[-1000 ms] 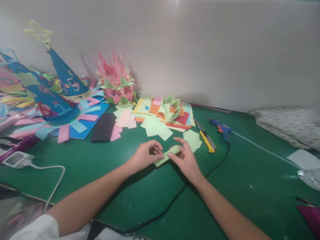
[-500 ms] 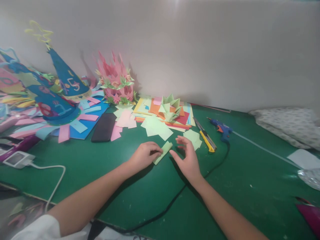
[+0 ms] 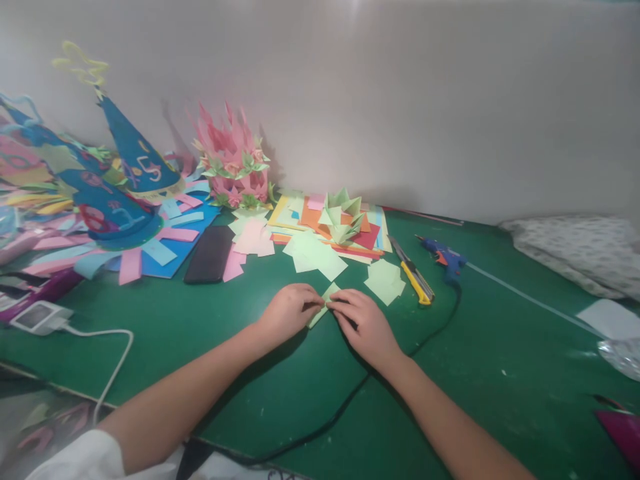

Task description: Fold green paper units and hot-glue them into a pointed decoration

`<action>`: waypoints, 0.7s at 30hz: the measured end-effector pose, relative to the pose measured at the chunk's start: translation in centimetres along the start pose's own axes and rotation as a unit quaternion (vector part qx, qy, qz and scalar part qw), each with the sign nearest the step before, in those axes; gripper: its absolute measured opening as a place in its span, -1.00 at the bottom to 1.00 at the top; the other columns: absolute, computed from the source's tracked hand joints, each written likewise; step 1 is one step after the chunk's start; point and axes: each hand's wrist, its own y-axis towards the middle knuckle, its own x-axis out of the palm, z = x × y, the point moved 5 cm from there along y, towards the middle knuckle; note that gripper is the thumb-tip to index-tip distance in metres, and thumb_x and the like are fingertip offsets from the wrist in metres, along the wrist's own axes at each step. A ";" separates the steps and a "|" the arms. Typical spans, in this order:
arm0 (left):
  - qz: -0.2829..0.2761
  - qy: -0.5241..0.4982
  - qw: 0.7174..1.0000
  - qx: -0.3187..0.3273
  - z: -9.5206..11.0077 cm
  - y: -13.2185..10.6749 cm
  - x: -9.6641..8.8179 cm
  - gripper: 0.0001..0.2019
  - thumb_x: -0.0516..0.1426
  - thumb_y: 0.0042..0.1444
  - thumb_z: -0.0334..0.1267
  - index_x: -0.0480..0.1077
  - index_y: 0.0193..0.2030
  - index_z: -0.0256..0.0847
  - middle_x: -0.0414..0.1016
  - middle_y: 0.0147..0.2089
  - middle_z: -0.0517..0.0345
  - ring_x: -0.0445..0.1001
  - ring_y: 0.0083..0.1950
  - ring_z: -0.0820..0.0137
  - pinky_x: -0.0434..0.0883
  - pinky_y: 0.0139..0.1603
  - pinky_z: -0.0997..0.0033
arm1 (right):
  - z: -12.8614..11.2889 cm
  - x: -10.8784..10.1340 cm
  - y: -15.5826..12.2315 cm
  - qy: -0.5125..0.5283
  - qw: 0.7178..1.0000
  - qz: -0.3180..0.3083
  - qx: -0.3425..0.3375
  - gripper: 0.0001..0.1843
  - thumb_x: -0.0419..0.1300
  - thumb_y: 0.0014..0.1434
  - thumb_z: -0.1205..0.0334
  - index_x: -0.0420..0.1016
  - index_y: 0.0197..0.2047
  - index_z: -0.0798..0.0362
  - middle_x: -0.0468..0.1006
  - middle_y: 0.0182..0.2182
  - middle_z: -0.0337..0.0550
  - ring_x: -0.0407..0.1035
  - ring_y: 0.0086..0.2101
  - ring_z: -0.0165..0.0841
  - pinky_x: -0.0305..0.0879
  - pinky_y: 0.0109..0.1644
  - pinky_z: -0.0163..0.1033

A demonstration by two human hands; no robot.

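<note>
- Green table mat (image 3: 200, 347) against a plain wall; paper crafts are piled far left.
- Folded light-green paper strip (image 3: 330, 292) lies flat on the mat, centre, between my hands.
- Left hand (image 3: 289, 310): fingertips closed on the strip's left part, pinning it down.
- Right hand (image 3: 365, 327): fingers pinched on its right end, probably pressing a crease against the hard surface.
- Utility knife (image 3: 414, 275) and glue gun (image 3: 443, 257) lie far right, off the working patch.

Both hands, left hand (image 3: 289, 311) and right hand (image 3: 361, 323), pinch the folded green paper (image 3: 326, 301); table (image 3: 250, 373) beneath.
</note>
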 end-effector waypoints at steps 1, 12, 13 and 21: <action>-0.004 0.003 1.000 0.004 0.0 0.0 0.0 -0.84 0.12 0.09 -0.46 0.54 -0.29 -0.24 0.53 -0.29 0.12 0.46 -0.26 0.44 0.37 -0.18 0.51 | 0.0 0.0 0.0 -0.003 1.000 -0.002 0.000 -0.71 0.03 0.21 0.40 0.52 -0.12 -0.02 0.52 -0.16 -0.09 0.35 -0.11 -0.24 0.31 -0.03 -0.05; -0.030 0.074 0.997 0.003 0.3 -0.1 0.1 -0.80 0.08 0.14 -0.42 0.55 -0.30 -0.23 0.44 -0.27 0.08 0.43 -0.25 0.41 0.37 -0.19 0.48 | -0.5 -0.2 0.1 -0.038 0.999 -0.029 -0.022 -0.69 -0.01 0.22 0.41 0.51 -0.10 0.02 0.49 -0.18 -0.05 0.34 -0.14 -0.23 0.27 -0.05 -0.02; -0.031 0.074 0.997 0.004 0.3 -0.1 0.1 -0.80 0.08 0.14 -0.42 0.55 -0.30 -0.23 0.44 -0.27 0.08 0.43 -0.25 0.41 0.36 -0.20 0.49 | -0.6 -0.4 0.1 -0.042 0.998 -0.030 -0.029 -0.69 -0.01 0.22 0.42 0.50 -0.10 0.02 0.49 -0.18 -0.05 0.34 -0.14 -0.23 0.27 -0.05 -0.02; -0.055 0.050 0.997 0.002 -0.3 0.2 0.0 -0.83 0.11 0.11 -0.41 0.56 -0.29 -0.23 0.44 -0.24 0.08 0.44 -0.26 0.42 0.35 -0.22 0.50 | -2.9 0.1 0.0 -0.044 0.988 -0.092 -0.120 -0.73 0.00 0.21 0.42 0.48 -0.12 0.06 0.49 -0.23 -0.06 0.28 -0.10 -0.25 0.18 -0.03 -0.06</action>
